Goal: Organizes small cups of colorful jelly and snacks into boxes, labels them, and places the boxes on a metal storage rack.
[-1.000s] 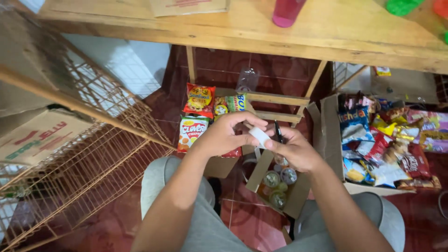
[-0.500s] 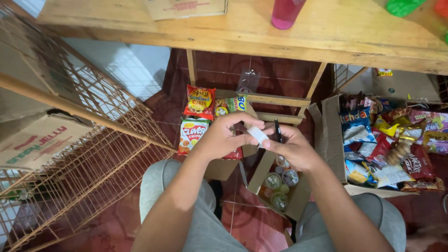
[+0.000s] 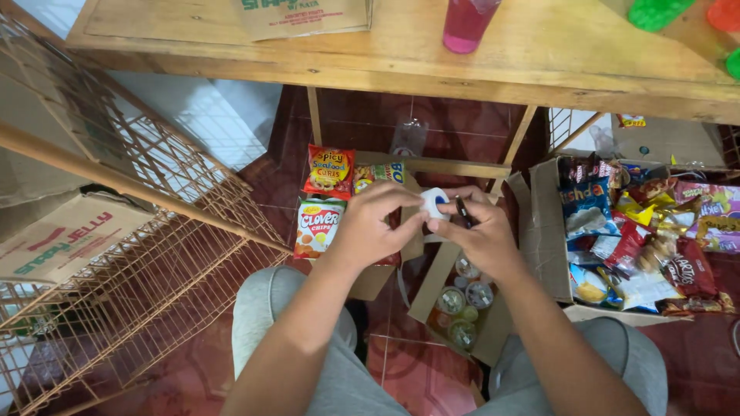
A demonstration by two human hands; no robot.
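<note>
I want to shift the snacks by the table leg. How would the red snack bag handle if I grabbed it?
The red snack bag looks puffed and glossy, so it is probably light for its size and a little slippery. Its thin film would likely crumple under a firm grip. It lies flat on the floor, so it should slide rather than roll.

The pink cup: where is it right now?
Head view: the pink cup stands at the top centre on the wooden table, right of a flat cardboard piece, beyond both hands.
</note>
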